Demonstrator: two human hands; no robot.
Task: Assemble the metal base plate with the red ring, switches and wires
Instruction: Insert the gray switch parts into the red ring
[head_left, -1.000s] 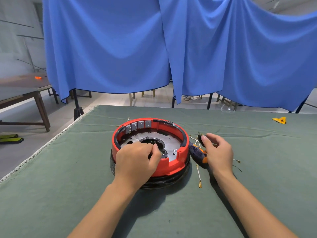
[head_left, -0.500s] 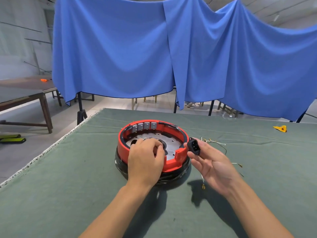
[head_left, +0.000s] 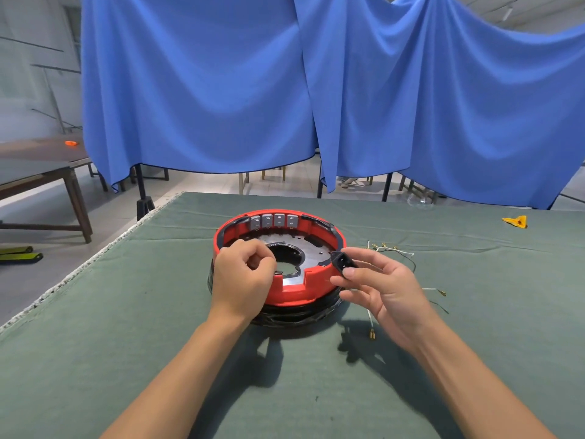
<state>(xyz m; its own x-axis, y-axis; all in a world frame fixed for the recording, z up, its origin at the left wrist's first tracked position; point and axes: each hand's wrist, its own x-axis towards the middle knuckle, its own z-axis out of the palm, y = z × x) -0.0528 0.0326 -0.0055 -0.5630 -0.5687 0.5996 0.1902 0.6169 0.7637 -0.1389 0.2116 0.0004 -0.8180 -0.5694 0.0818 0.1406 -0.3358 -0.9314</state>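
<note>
While left hand point(head_left: 242, 277) rests curled on ring point(head_left: 278, 296), holding nothing visible, right hand point(head_left: 376, 282) pinches black socket point(head_left: 343, 263) just beside ring's right wall. Plate point(head_left: 311, 248) inside ring. Advice: align socket squarely with cutout, steady ring, keep wires point(head_left: 395, 251) outside.

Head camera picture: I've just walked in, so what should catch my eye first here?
Most striking is the red ring sitting mid-table on the green cloth, with a metal base plate inside it and grey switches along its far wall. The left hand rests curled on its near rim, while the right hand pinches a small black socket beside it. Blue curtains hang behind.
</note>
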